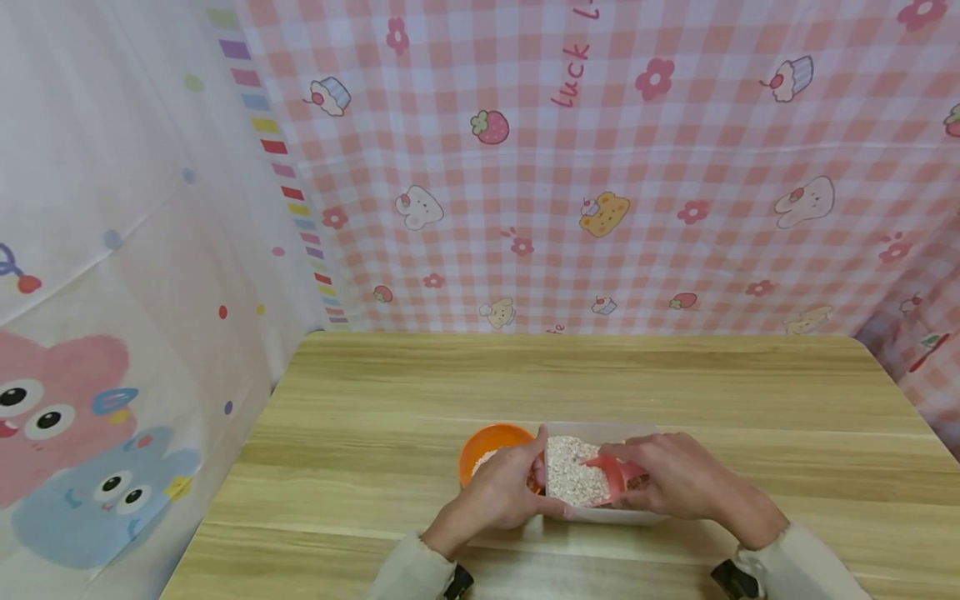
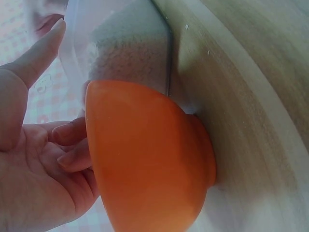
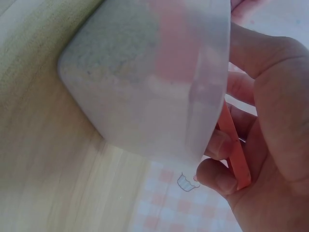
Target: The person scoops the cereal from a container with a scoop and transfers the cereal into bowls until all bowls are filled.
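Head view, lower centre: right hand (image 1: 669,473) grips scoop (image 1: 614,477) (light, stiff, handle (image 3: 237,162) best, I'd judge); left hand (image 1: 501,492) holds tub (image 1: 611,517) at its left

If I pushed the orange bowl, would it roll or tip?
The orange bowl probably won't roll: it stands upright on its foot. A hard push might tip it: it widens above that foot. The pale flakes inside could spill.

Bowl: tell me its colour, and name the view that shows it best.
The bowl is plain orange outside, best seen in the left wrist view.
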`<state>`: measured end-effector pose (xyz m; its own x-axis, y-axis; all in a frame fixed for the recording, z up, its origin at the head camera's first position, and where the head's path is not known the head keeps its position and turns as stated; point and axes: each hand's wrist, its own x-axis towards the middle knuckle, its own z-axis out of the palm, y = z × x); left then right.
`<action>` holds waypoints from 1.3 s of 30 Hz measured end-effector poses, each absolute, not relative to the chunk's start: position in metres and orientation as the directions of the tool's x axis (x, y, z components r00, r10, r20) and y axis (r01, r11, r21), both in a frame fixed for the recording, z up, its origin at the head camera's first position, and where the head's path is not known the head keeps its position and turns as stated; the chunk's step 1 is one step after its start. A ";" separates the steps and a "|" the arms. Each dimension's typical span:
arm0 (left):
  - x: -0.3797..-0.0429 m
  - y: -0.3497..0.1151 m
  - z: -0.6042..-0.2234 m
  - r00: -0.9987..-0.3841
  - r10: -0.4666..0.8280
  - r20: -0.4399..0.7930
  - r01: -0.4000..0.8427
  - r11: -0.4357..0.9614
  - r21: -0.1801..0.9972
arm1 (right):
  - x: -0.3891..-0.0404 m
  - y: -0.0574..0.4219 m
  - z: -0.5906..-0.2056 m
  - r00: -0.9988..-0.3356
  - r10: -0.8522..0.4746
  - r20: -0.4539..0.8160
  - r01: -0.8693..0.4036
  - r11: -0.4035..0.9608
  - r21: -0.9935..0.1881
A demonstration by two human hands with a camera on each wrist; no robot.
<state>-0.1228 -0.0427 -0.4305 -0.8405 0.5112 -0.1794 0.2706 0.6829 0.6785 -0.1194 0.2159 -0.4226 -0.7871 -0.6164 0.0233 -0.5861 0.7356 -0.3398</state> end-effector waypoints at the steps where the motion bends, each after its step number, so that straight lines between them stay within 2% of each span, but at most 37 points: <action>1: -0.123 -0.043 -0.430 -0.841 0.511 -0.179 0.271 0.684 0.678 | -0.119 0.216 -0.422 -0.789 -0.614 0.022 -0.584 0.738 -0.337; 6: -0.123 -0.043 -0.431 -0.840 0.513 -0.177 0.279 0.688 0.670 | -0.120 0.220 -0.420 -0.790 -0.612 0.026 -0.586 0.744 -0.321; 19: -0.124 -0.043 -0.430 -0.834 0.524 -0.174 0.296 0.690 0.660 | -0.118 0.233 -0.417 -0.815 -0.577 0.063 -0.556 0.745 -0.369; 39: -0.123 -0.043 -0.429 -0.830 0.528 -0.179 0.297 0.691 0.659 | -0.115 0.241 -0.433 -0.856 -0.504 0.118 -0.495 0.730 -0.471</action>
<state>-0.1227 -0.0426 -0.4289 -0.8305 0.5276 -0.1788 0.2974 0.6913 0.6586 -0.1146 0.2407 -0.4332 -0.8558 -0.5037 0.1176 -0.4947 0.7305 -0.4709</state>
